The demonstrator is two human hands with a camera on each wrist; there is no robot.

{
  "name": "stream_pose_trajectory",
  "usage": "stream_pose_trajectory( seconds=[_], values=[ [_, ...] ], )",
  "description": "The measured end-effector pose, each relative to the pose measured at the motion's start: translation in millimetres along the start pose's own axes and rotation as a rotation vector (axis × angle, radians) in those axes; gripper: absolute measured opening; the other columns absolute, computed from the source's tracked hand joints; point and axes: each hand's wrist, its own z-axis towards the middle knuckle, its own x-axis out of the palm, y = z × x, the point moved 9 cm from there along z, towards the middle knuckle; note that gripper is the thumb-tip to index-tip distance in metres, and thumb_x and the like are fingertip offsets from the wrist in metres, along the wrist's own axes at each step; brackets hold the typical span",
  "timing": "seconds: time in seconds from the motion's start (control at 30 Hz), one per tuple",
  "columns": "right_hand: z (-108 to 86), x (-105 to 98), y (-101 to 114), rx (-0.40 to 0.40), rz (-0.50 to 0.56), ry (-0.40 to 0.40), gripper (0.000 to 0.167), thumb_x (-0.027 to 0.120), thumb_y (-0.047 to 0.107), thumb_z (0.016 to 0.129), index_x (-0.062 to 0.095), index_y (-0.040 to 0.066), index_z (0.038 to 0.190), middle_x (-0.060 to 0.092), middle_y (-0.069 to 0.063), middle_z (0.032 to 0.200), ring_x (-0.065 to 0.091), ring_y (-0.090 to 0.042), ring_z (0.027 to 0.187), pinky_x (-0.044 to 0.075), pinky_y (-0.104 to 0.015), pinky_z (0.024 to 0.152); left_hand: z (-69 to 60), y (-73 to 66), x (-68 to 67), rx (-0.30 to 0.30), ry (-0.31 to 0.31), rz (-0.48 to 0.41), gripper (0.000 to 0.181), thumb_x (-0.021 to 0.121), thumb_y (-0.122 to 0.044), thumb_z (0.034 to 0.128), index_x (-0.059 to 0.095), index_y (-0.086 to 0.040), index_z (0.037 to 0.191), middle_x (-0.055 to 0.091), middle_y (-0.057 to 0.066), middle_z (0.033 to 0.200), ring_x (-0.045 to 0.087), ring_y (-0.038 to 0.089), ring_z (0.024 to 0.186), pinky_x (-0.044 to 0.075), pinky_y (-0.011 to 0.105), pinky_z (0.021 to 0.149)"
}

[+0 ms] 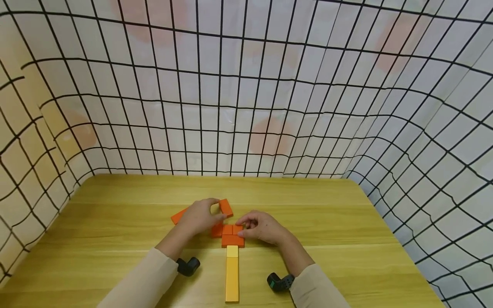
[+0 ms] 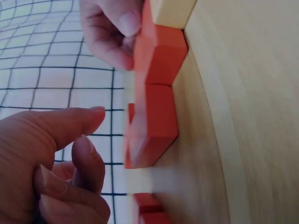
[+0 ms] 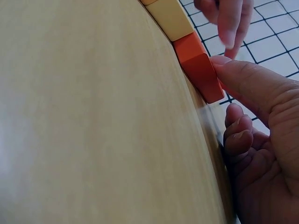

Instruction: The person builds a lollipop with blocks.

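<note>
My right hand [image 1: 265,227] [image 3: 275,112] has its thumb and index finger at opposite edges of an upper orange block [image 1: 237,229], pinching it. That block lies beside another small one, both against a wider orange block [image 1: 233,242]. Below them a pale yellow block [image 1: 232,251] joins a long yellow piece [image 1: 232,280]. My left hand [image 1: 198,218] [image 2: 56,163] is left of the group, thumb and index apart and holding nothing, close to a tilted orange block [image 1: 226,207]. Another orange block [image 1: 216,230] touches the group's left side.
An orange piece [image 1: 179,215] lies partly hidden behind my left hand. The wooden table [image 1: 327,214] is bordered at the back and sides by a black wire grid with pale patterned sheeting behind it. Each wrist carries a small black device.
</note>
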Motion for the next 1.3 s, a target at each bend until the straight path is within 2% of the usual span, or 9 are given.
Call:
stream_pose_trajectory(
  seconds=[0.07,0.1,0.17,0.27,0.33,0.53,0.73,0.9,1.3],
  values=[
    [-0.8,-1,1,0.003,-0.005,-0.002,0.026,0.083,0.022,0.087,0.077,0.017,0.112,0.059,-0.002,0.093,0.049,-0.017,0.079,0.043,-0.026,0.069,-5.7,-1.6,-2.5,0.015,0.004,-0.032,0.06,0.073,-0.04,0.0935,0.058,-0.012,0.145,0.067,0.011,0.136,0.068,0.022,0.095,0.054,0.048,0.092],
    [-0.9,-2,1,0.003,-0.004,0.0,0.026,0.083,0.022,0.087,0.077,0.016,0.112,0.059,-0.001,0.093,0.049,-0.017,0.079,0.043,-0.026,0.07,-8.4,-2.3,-3.3,0.02,0.007,-0.044,0.059,0.073,-0.038,0.094,0.058,-0.011,0.145,0.07,0.011,0.131,0.066,0.02,0.087,0.055,0.045,0.087],
    [-1.0,-2,2,0.003,0.002,0.002,0.026,0.083,0.022,0.087,0.077,0.016,0.112,0.059,-0.002,0.094,0.049,-0.017,0.079,0.043,-0.026,0.07,-15.4,-3.4,-5.5,0.035,0.009,-0.055,0.057,0.071,-0.037,0.0954,0.058,-0.011,0.145,0.076,0.006,0.102,0.061,0.015,0.072,0.054,0.039,0.072],
    [-0.6,-2,2,0.001,0.013,0.005,0.026,0.083,0.021,0.087,0.077,0.016,0.112,0.059,-0.002,0.094,0.049,-0.017,0.079,0.043,-0.025,0.07,-24.6,-2.3,-4.8,0.062,0.024,-0.062,0.053,0.07,-0.033,0.0969,0.059,-0.012,0.144,0.058,-0.001,0.068,0.045,0.013,0.057,0.037,0.03,0.054],
    [-0.3,-2,1,-0.001,0.014,0.002,0.026,0.083,0.021,0.087,0.077,0.016,0.112,0.059,-0.002,0.094,0.049,-0.017,0.079,0.043,-0.025,0.07,-30.5,-0.8,-3.0,0.089,0.034,-0.058,0.05,0.069,-0.03,0.0975,0.06,-0.012,0.143,0.044,-0.003,0.06,0.039,0.013,0.054,0.03,0.029,0.052],
    [0.3,-3,-1,0.0,0.008,-0.014,0.026,0.083,0.02,0.087,0.077,0.015,0.112,0.059,-0.002,0.093,0.048,-0.016,0.078,0.043,-0.025,0.069,-40.0,10.7,4.1,0.128,0.029,-0.061,0.044,0.069,-0.027,0.0978,0.064,-0.016,0.14,0.049,-0.004,0.063,0.044,0.011,0.057,0.033,0.027,0.052],
    [0.4,-1,1,-0.007,0.002,-0.001,0.026,0.083,0.021,0.087,0.077,0.015,0.112,0.059,-0.002,0.093,0.048,-0.016,0.078,0.043,-0.025,0.07,-46.6,20.9,10.8,0.136,0.027,-0.166,0.042,0.071,-0.029,0.0969,0.066,-0.021,0.138,0.045,-0.005,0.059,0.039,0.009,0.052,0.031,0.023,0.048],
    [0.0,-1,2,-0.008,-0.002,-0.003,0.026,0.082,0.021,0.088,0.077,0.016,0.113,0.059,-0.001,0.094,0.048,-0.016,0.078,0.043,-0.025,0.07,-48.8,20.6,13.2,0.173,0.029,-0.215,0.042,0.071,-0.032,0.0967,0.066,-0.021,0.137,0.041,-0.007,0.058,0.036,0.006,0.05,0.029,0.021,0.048],
    [1.7,-1,-2,0.003,-0.003,-0.012,0.026,0.084,0.021,0.086,0.077,0.016,0.111,0.059,-0.002,0.094,0.048,-0.017,0.079,0.043,-0.025,0.07,-43.7,25.7,16.5,0.152,-0.007,-0.126,0.044,0.069,-0.036,0.0979,0.064,-0.029,0.141,0.044,-0.007,0.056,0.038,0.008,0.051,0.029,0.025,0.05]
  ],
)
